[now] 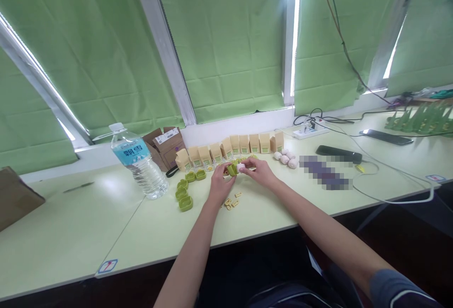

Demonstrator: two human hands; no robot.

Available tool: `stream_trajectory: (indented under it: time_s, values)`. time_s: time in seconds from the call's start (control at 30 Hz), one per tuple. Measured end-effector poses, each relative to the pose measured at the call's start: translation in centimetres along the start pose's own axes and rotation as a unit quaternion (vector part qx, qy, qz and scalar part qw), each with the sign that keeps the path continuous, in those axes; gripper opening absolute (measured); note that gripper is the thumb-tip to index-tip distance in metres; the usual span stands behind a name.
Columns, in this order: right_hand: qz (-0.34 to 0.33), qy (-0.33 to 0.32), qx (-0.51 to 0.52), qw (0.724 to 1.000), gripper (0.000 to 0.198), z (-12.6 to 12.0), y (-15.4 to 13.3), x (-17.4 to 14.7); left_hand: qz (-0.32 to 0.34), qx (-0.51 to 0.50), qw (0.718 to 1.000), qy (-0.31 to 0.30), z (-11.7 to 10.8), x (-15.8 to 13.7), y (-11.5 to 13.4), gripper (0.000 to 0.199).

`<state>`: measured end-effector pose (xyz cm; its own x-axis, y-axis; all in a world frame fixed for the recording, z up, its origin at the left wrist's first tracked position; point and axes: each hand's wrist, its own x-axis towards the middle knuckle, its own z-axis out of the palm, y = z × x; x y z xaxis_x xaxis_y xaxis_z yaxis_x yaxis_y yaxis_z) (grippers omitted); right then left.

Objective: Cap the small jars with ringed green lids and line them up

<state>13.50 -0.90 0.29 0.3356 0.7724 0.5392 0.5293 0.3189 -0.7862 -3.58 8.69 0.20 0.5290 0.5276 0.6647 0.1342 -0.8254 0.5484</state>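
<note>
My left hand [221, 185] is closed around a small green plastic cup-like piece [232, 170], held a little above the table. Between the fingertips of my right hand [261, 172] is a small white-pink rounded piece [241, 168], which meets the side of the green piece; whether it sits inside cannot be made out. Below my hands lie several small yellow loop-shaped pieces [229, 204]. To the left, more green pieces [185, 203] stand in a curved row. Several white-pink rounded pieces [284, 159] are grouped to the right of my right hand.
A row of small tan paper boxes [244, 144] stands along the back. At left are a large water bottle [139, 166] and an open cardboard box [166, 150]. On the right lie a black phone-like device [339, 154], a power strip [310, 131] and loose cables.
</note>
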Motion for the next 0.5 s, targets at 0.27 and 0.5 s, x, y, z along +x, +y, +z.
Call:
stream_trajectory:
  time_s: [0.27,0.5]
  values:
    - [-0.003,-0.011,0.008,1.000,0.025,0.05,0.29,0.03,0.008,-0.006,1.000,-0.010,-0.13,0.00,0.35,0.040]
    - [0.013,-0.013,0.004,1.000,0.025,-0.08,-0.13,-0.02,0.007,-0.007,1.000,-0.023,-0.01,-0.10,0.14,0.039]
